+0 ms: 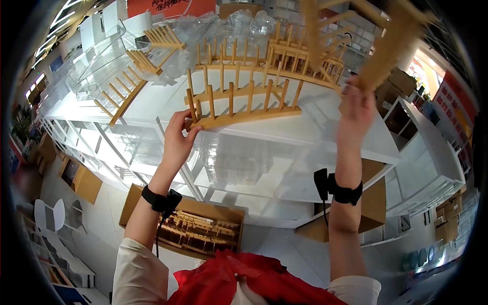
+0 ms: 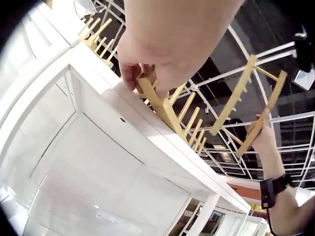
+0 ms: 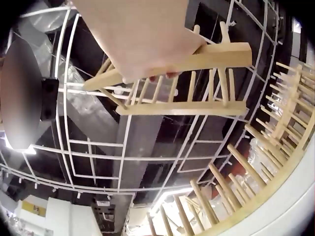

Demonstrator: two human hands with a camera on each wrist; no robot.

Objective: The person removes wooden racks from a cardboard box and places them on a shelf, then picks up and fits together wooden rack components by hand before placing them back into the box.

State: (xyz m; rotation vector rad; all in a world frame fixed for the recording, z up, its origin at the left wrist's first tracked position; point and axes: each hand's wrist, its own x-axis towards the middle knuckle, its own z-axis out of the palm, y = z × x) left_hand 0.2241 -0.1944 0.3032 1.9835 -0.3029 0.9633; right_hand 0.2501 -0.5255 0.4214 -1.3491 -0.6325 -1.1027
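A wooden peg rack [image 1: 249,118], two bars with upright dowels, stands near the white counter's front edge. At its left end my left hand [image 1: 178,133] grips the front bar, thumb toward me. The left wrist view shows the fingers curled over the end of that bar [image 2: 165,112]. Up at the right, above the counter, my right hand [image 1: 357,109] holds a second wooden peg rack [image 1: 391,51], blurred in the head view. In the right wrist view its fingers wrap one long bar [image 3: 221,56], and the other bar [image 3: 182,108] hangs parallel below.
More peg racks stand behind, including one long rack [image 1: 231,66] and a stacked group [image 1: 305,61] at the back right. Others [image 1: 127,104] sit on the left side among clear plastic wrapping [image 1: 190,33]. Below the counter [image 1: 325,132], a cardboard box [image 1: 231,211] holds several wooden racks.
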